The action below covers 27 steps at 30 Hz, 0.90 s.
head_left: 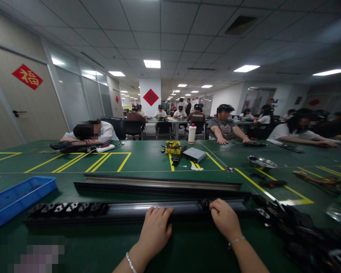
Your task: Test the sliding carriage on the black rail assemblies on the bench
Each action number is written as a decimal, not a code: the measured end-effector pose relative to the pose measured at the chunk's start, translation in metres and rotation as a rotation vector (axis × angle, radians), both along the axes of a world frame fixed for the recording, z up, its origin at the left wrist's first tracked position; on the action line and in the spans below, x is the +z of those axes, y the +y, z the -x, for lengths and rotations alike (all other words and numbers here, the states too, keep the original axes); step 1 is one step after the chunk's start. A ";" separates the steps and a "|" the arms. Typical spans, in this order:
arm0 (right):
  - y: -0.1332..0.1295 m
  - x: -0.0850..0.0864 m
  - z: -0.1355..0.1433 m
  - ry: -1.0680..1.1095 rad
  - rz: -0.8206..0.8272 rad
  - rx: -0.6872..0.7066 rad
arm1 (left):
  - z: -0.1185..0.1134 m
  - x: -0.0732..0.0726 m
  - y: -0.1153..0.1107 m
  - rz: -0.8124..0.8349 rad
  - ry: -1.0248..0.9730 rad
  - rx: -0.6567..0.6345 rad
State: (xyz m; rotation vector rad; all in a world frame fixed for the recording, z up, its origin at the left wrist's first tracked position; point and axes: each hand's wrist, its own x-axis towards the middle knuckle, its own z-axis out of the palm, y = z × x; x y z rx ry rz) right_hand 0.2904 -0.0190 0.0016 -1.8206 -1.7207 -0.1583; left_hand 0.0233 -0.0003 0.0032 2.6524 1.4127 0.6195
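Note:
A long black rail with a shiny metal channel lies across the table in front of me. Several black blocks with silver faces sit in a row in its left end. My left hand rests on the rail's near edge, fingers stretched over it and holding nothing. Farther right along the channel, the curled fingers of my right hand grip a small black block sitting in the rail; the fingertips are partly hidden. A second long rail lies just behind the first.
A blue plastic tray stands at the left. Many loose black parts are piled at the right. Beyond lie a metal bowl, a grey box, a yellow box with cables and a white bottle. People sit across the table.

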 end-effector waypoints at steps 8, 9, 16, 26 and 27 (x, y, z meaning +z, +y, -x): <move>0.000 -0.001 -0.006 0.010 -0.003 -0.005 | 0.000 -0.002 0.000 -0.020 0.021 0.005; 0.000 -0.001 -0.006 0.011 -0.001 -0.008 | 0.000 -0.002 0.000 -0.021 0.025 0.005; 0.000 -0.001 -0.005 0.012 -0.002 -0.013 | 0.000 -0.002 0.001 -0.013 0.024 0.006; 0.002 -0.004 -0.011 0.035 -0.052 -0.022 | 0.000 -0.001 0.000 -0.006 0.030 0.009; 0.002 -0.004 -0.011 0.035 -0.055 -0.023 | 0.000 -0.001 0.000 -0.001 0.030 0.010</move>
